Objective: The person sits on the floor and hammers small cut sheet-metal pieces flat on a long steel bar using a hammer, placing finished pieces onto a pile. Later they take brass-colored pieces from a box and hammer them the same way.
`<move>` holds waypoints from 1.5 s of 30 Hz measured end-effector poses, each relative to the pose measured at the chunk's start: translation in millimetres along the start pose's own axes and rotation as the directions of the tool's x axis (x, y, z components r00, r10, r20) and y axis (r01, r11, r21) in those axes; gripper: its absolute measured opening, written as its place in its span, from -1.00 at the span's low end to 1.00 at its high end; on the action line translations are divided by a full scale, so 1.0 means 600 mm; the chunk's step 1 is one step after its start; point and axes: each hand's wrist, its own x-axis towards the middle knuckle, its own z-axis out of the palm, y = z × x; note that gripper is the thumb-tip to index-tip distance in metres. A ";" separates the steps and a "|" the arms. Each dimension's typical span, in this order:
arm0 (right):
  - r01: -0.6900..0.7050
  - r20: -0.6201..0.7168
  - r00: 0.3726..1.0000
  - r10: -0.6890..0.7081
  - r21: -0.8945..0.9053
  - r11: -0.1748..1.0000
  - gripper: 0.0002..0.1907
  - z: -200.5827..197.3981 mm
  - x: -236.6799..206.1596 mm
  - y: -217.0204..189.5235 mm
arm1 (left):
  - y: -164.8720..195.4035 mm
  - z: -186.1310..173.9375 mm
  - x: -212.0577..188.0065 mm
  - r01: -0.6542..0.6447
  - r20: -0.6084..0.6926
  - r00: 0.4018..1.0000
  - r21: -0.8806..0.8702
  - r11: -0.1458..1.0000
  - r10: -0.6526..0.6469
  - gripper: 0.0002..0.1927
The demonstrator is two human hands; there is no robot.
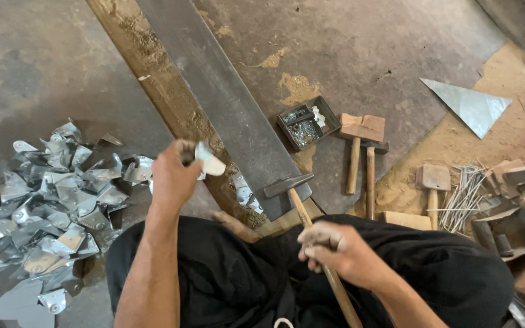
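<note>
Notably, left hand (174,176) pinched 1 small bent metal piece (209,161) above the long steel bar (226,109). Right hand (335,252) was closed around the hammer (311,225) handle, head resting on the bar's near end. Risk, judged: a slack pinch could let the piece twist under a blow, exposing fingertips.

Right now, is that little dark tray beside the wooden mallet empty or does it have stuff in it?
Not empty. The dark tray holds small shiny metal bits in its compartments, next to the wooden mallet. What the bits are is too small to tell.
</note>
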 end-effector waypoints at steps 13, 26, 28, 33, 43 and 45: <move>0.055 -0.296 0.952 -0.081 -0.097 0.994 -0.88 0.056 0.330 -0.092 | -0.009 0.069 0.114 -0.262 -0.220 0.937 0.073 0.962 0.272 -0.82; 0.200 -0.161 0.827 -0.539 -0.811 0.549 -0.81 0.091 0.441 -0.064 | -0.012 0.040 0.131 -0.089 -0.265 0.964 -0.264 0.960 0.016 -0.79; 0.181 -0.175 0.829 -0.530 -0.814 0.552 -0.80 0.091 0.441 -0.059 | -0.010 0.040 0.129 -0.085 -0.247 0.969 -0.276 0.957 0.015 -0.80; -0.025 -0.346 0.897 -0.274 -0.659 0.752 -0.85 0.075 0.429 -0.064 | -0.013 0.045 0.122 -0.085 -0.226 0.974 -0.264 0.961 0.024 -0.82; 0.034 -0.313 0.870 -0.382 -0.735 0.678 -0.70 0.026 0.175 -0.022 | -0.021 0.057 0.075 -0.199 -0.097 0.976 -0.029 0.980 0.195 -0.84; -0.106 -0.303 0.923 -0.236 -0.791 0.603 -0.50 0.040 0.130 -0.001 | -0.020 0.059 0.070 -0.238 -0.114 0.965 -0.014 0.971 0.235 -0.85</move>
